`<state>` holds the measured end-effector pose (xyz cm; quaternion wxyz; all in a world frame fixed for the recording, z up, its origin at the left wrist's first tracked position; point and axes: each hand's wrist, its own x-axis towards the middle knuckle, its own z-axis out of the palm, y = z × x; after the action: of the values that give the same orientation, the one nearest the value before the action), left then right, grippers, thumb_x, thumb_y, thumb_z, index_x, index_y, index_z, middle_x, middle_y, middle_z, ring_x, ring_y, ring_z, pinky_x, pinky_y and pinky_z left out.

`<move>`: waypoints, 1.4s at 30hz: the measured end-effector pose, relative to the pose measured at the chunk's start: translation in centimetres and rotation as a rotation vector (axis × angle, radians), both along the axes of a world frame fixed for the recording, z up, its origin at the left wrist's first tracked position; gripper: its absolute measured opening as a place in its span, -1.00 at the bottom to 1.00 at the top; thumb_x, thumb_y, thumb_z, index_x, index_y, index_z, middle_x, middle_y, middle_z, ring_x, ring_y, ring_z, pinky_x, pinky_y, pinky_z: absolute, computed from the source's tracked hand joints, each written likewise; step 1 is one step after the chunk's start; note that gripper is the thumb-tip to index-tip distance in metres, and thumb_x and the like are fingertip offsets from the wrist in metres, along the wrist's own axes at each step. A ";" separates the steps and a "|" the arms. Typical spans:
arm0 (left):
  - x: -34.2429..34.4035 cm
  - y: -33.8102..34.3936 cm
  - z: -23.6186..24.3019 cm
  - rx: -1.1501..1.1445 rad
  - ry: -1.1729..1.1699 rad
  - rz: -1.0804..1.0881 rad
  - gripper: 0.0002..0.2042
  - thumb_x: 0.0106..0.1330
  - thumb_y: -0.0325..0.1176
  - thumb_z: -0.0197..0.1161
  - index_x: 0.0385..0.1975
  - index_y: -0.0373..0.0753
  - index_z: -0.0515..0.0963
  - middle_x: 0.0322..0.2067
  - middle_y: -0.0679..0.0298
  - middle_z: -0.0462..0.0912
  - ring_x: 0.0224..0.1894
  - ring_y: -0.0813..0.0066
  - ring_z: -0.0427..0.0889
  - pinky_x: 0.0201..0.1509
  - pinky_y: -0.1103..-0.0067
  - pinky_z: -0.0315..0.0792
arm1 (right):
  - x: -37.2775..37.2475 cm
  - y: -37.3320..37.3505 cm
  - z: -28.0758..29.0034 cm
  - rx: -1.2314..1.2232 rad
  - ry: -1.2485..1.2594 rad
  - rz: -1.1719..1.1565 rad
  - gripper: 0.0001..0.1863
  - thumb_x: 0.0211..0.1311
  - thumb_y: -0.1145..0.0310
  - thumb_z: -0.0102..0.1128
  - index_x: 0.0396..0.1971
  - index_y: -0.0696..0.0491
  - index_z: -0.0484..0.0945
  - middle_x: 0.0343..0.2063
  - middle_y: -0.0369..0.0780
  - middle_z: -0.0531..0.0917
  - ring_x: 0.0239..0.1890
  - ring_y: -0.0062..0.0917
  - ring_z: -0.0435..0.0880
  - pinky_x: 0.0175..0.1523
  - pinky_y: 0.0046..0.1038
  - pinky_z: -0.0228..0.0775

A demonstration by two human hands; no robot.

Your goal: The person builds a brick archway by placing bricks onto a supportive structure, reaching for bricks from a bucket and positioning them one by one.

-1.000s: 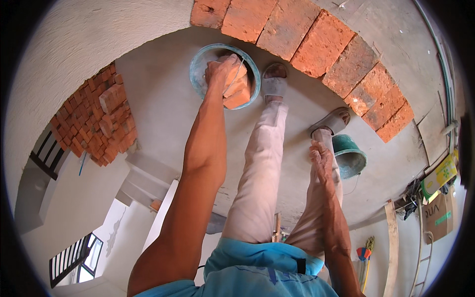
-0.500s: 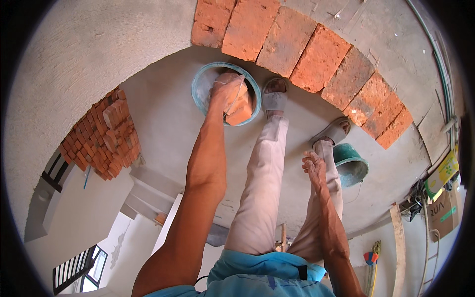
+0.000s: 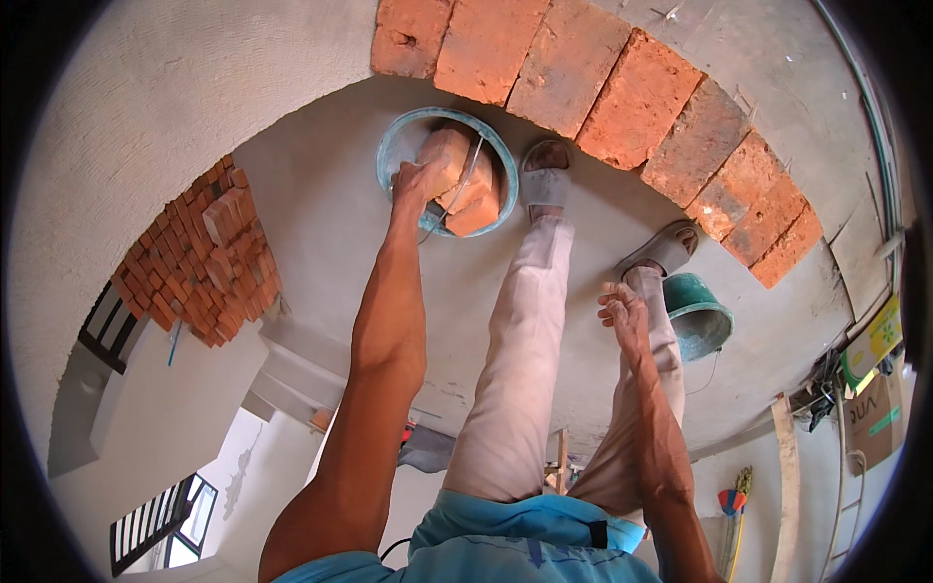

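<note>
Inside a blue-rimmed bucket (image 3: 387, 199) on the floor, several orange bricks lie on one another. My left hand (image 3: 415, 181) reaches in, its fingers closed around the near-left end of the uppermost brick (image 3: 444, 158). A second brick (image 3: 473, 215) lies lower, against the bucket's near right side, and the thin wire handle (image 3: 470, 173) crosses over the bricks. My right hand (image 3: 625, 313) hangs empty in front of my right shin, its fingers loosely bent and apart. Close to it, a green bucket (image 3: 696, 316) lies tipped on its side.
A curved row of bricks (image 3: 622, 97) edges a raised surface ahead of my feet. At the left, a rough plastered wall edge (image 3: 224, 78) curves past a brick stack (image 3: 199, 257). A cardboard box (image 3: 873, 418) and a wooden plank (image 3: 785, 476) stand at the right.
My left hand has shifted from the top of the bricks to the left side of the uppermost one, which now shows more. The right hand stays hanging, with small finger movement.
</note>
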<state>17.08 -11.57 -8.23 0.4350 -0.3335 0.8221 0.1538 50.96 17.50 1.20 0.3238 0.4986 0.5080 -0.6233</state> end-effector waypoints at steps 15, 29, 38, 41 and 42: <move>-1.7 -1.5 4.3 0.268 -0.009 0.164 0.02 -0.16 -0.06 0.58 0.29 -0.56 0.25 0.12 -0.22 0.51 0.16 0.00 0.57 0.22 0.30 0.48 | -0.7 1.1 -0.1 0.015 0.017 -0.019 -0.61 0.24 0.48 -0.03 0.05 0.17 0.57 -0.31 -0.20 0.67 -0.36 -0.56 0.64 -0.26 -0.52 0.51; 0.4 0.8 27.4 0.531 0.250 0.412 -0.11 0.12 0.01 0.40 0.40 -0.35 0.23 0.25 0.03 0.43 0.27 0.15 0.44 0.29 0.10 0.33 | -0.5 2.4 -0.1 0.032 0.085 0.023 -0.60 0.20 0.45 0.00 0.02 0.22 0.59 -0.38 -0.21 0.66 -0.45 -0.57 0.62 -0.35 -0.53 0.50; -1.5 14.0 21.4 0.684 0.820 0.652 -0.08 0.13 -0.17 0.47 0.41 -0.43 0.10 0.21 -0.01 0.39 0.23 0.08 0.46 0.23 0.05 0.41 | -0.7 3.1 -0.4 0.038 0.124 0.014 -0.61 0.19 0.47 0.02 0.01 0.23 0.59 -0.41 -0.22 0.67 -0.47 -0.58 0.63 -0.35 -0.52 0.53; -2.6 18.2 18.4 0.586 1.043 0.590 0.00 0.07 -0.23 0.52 0.41 -0.50 0.00 0.19 -0.10 0.34 0.22 0.02 0.44 0.25 0.15 0.43 | -1.0 3.2 0.0 0.029 0.136 0.025 -0.60 0.17 0.50 0.01 0.00 0.24 0.59 -0.43 -0.23 0.66 -0.48 -0.58 0.62 -0.36 -0.52 0.51; -2.9 19.0 17.8 0.560 1.114 0.560 0.03 0.05 -0.25 0.53 0.41 -0.52 -0.02 0.19 -0.13 0.32 0.22 0.00 0.44 0.25 0.19 0.43 | -1.5 3.1 0.3 0.020 0.150 0.035 -0.60 0.17 0.51 0.00 0.00 0.24 0.59 -0.44 -0.23 0.65 -0.48 -0.59 0.62 -0.36 -0.51 0.51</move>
<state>14.16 7.40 9.60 -0.0393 -0.2795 0.7353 0.6162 49.51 20.60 1.48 0.2908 0.4449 0.5457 -0.6479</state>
